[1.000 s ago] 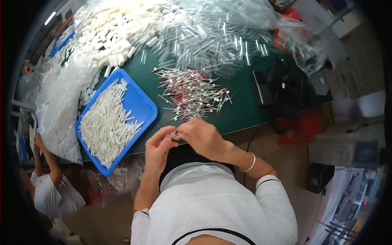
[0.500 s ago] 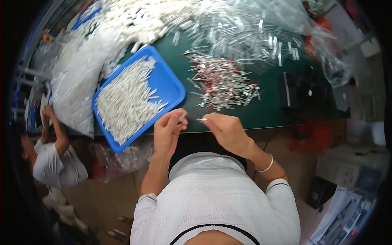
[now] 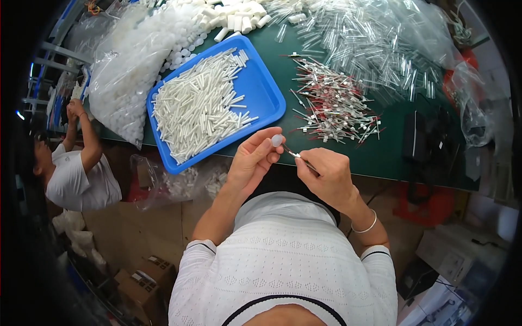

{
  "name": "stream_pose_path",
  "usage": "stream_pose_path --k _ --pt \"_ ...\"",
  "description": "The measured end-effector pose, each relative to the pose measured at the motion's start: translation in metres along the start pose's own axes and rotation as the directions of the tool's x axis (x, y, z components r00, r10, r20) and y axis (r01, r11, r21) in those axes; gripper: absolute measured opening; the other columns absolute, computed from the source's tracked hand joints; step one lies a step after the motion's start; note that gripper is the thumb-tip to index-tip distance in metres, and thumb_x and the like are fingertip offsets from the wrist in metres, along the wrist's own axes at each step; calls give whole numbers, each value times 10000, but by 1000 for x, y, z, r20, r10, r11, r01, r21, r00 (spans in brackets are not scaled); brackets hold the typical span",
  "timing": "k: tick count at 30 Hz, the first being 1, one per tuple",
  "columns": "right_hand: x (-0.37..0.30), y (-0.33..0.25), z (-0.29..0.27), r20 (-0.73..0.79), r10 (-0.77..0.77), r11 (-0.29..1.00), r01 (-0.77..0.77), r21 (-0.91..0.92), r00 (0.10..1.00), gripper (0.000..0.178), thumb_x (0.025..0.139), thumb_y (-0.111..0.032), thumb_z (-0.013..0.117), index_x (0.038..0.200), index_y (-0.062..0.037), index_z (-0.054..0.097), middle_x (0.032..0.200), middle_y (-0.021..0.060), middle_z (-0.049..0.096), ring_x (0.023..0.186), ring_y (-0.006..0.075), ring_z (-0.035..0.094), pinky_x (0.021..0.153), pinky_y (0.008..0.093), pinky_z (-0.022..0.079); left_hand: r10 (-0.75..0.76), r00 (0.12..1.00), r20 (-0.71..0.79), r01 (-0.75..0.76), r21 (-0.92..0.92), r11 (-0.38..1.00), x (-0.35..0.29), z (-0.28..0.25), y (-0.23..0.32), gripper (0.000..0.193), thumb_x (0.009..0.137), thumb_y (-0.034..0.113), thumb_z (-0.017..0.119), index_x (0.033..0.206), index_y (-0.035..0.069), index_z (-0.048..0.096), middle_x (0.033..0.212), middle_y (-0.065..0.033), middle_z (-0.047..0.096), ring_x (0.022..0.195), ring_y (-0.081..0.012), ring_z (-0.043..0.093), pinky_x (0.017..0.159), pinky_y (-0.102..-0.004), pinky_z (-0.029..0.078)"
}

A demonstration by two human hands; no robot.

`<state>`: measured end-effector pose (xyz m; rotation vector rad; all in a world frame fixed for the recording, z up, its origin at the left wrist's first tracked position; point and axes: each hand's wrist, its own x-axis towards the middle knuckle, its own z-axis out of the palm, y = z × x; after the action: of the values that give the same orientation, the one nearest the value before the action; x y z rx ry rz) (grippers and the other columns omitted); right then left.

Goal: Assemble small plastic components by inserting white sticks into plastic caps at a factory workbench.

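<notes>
Near the table's front edge, my left hand pinches a small, translucent white round cap between thumb and fingertips. My right hand is closed on a thin wired piece with a white connector; its dark leads reach to the cap. Whether the leads enter the cap is too small to tell. Just beyond my hands lies a pile of wired pieces, white with red leads. A blue tray to the left holds many short white rods.
A clear bag of white caps stands left of the tray. White cylinders and clear tubes cover the table's far side. A black device sits on the right. A co-worker works at the far left.
The view has shifted, so the table's things appear farther right. The cap in my left hand now shows plainly, and my two hands are closer together.
</notes>
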<state>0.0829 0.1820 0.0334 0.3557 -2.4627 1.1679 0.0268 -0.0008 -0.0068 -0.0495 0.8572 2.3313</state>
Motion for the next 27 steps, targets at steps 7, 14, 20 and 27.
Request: stream_pose_path --k 7,14,20,27 --pt "0 -1 -1 17 -32 999 32 -9 999 124 737 -34 686 710 -37 565 603 76 542 516 230 547 469 342 430 24 1000 6 -24 54 998 1 -1 0 306 919 130 619 1194 2 578 1045 -77 643 857 -96 588 723 -207 478" --pt "3 0 -3 20 -29 1000 29 4 999 78 724 17 685 769 4 623 600 83 567 465 196 524 438 301 402 29 999 17 -31 109 994 -3 -2 0 320 885 117 663 1175 2 594 1018 -58 654 845 -80 575 734 -207 472" --pt "3 -3 -5 47 -22 1000 21 19 999 70 731 16 680 773 9 624 601 86 568 466 199 527 440 303 407 63 998 28 -67 192 979 -5 1 6 320 878 79 657 1179 -10 597 1026 -53 653 856 -77 580 754 -205 475" --pt "3 -3 6 -7 -47 997 47 62 999 64 804 -26 653 822 -11 594 705 104 595 590 260 590 516 355 466 22 999 44 -27 119 993 -7 8 -9 312 856 76 687 1146 -6 604 990 -38 644 871 -85 591 782 -211 477"
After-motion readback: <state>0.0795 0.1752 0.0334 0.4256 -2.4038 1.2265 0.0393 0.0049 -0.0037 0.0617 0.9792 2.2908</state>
